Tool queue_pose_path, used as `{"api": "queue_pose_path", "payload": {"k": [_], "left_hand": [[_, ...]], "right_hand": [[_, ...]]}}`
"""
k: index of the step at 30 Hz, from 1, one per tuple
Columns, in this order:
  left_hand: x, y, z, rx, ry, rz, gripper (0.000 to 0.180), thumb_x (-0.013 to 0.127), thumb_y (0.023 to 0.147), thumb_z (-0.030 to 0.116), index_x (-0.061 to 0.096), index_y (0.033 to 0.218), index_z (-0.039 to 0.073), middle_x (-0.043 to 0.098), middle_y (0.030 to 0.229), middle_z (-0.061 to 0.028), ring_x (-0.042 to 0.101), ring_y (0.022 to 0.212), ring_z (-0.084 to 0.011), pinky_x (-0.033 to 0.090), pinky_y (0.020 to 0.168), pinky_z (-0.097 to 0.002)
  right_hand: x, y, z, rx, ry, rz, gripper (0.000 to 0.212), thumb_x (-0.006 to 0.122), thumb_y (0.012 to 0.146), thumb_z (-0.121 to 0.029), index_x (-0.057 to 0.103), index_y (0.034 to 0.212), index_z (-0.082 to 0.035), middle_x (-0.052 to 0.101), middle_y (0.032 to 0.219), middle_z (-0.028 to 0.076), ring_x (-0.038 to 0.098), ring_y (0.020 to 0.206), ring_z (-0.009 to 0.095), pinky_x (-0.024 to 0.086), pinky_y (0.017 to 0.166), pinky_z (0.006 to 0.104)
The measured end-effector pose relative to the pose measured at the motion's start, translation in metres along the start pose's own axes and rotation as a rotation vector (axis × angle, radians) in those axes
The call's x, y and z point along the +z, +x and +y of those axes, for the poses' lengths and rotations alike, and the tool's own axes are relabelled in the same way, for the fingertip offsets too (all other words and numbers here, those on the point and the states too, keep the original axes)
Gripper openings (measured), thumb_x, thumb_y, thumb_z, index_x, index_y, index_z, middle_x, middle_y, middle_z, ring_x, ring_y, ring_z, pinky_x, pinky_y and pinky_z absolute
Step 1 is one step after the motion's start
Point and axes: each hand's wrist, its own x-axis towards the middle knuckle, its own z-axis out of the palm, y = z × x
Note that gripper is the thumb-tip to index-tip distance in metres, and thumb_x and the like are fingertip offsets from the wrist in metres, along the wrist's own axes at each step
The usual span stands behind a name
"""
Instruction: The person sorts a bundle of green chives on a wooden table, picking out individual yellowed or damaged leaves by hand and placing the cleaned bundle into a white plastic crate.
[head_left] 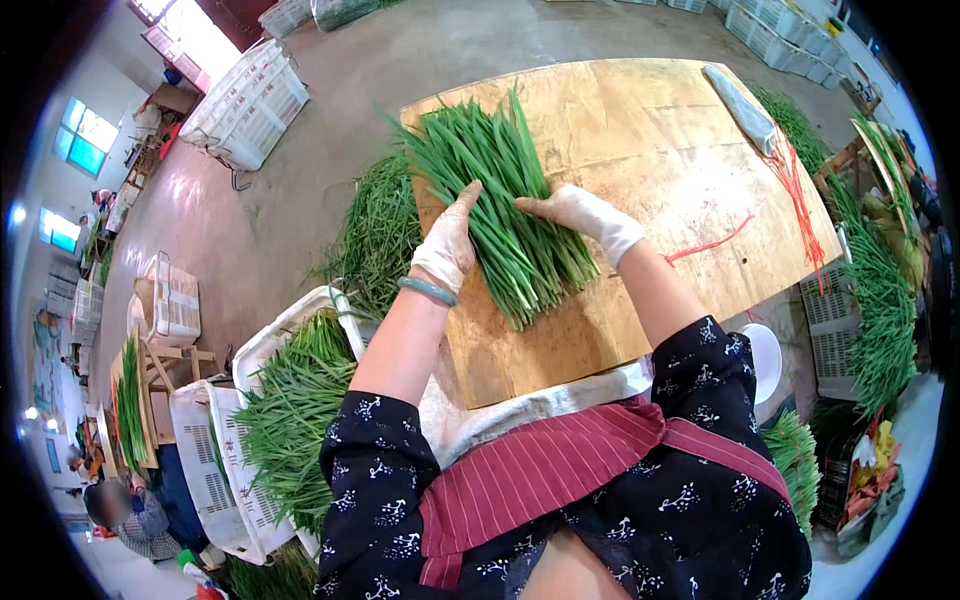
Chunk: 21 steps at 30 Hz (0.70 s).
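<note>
Wooden tabletop [640, 130] under greens [497, 225], grey floor [460, 45]

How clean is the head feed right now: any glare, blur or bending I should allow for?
Head view: glare whitens the right side of the wooden board; the doorway is blown out; fisheye bends the board's edges and the rim goes black; the leaf bundle looks fairly sharp, but a co-worker's head is blurred.

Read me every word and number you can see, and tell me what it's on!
Stacked white crates: printed characters, which I won't copy out.
White crate at lower left: printed characters, likewise not copied.
Green bundle and wooden tabletop: none that I can see.
</note>
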Motion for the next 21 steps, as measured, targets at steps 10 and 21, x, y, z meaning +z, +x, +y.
{"api": "queue_pose_path", "payload": {"k": [10,21], "left_hand": [[0.003,0.001,-0.003,-0.077,-0.109,0.066,0.050,0.070,0.079,0.028,0.050,0.122,0.010,0.058,0.115,-0.0084,0.055,0.105,-0.0286,0.043,0.092,-0.0481],[0.033,-0.024,0.015,0.399,0.187,0.032,0.049,0.073,0.075,0.010,0.052,0.118,0.006,0.059,0.112,-0.0069,0.059,0.096,-0.0224,0.050,0.082,-0.0386]], "right_hand": [[0.026,-0.011,-0.037,0.010,-0.067,-0.086,0.071,0.072,0.065,-0.055,0.062,0.104,0.003,0.067,0.092,0.015,0.063,0.082,0.020,0.049,0.075,0.0312],[0.037,-0.019,-0.057,-0.204,0.198,0.027,0.094,0.083,0.055,-0.039,0.039,0.125,0.006,0.059,0.107,0.022,0.059,0.098,0.027,0.048,0.082,0.0339]]}}
